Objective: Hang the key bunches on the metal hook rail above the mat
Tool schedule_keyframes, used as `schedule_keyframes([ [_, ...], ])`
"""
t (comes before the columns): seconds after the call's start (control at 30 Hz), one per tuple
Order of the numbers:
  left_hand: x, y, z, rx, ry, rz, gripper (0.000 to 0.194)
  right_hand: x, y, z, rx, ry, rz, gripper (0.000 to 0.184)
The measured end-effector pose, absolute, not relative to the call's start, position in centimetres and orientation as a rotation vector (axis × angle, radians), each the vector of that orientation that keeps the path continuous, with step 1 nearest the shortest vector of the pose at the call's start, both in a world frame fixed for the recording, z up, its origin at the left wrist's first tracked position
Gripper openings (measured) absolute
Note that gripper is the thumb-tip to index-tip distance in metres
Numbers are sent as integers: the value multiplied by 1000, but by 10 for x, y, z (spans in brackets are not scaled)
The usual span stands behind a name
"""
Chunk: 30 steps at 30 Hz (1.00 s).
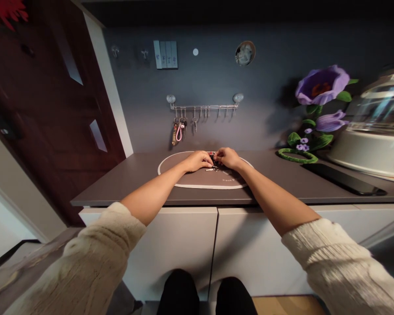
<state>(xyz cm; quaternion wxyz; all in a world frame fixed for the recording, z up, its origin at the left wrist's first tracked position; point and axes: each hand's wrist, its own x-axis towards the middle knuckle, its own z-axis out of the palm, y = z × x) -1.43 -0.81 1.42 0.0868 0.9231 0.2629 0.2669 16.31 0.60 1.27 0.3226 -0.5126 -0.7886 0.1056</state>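
At mid-frame, the left hand [198,161] and right hand [227,157] curl over the keys [211,169] on the mat [169,175], whether pinching them I cannot tell; bracing them low should limit slipping.

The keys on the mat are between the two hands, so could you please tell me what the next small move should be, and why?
I would probably lift the keys gently off the mat, since the left hand and the right hand are both at them, and the rack on the wall behind has bare hooks beside other hanging keys.
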Motion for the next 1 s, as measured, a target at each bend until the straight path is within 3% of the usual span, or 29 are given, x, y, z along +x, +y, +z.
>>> schedule_keyframes([
  [0.5,-15,-16,19,2523,1024,963,16,162,8,12,-1318,-1989,493,1],
  [1.0,-19,-4,19,1854,887,1233,11,154,-7,22,-1236,-1843,666,4],
])
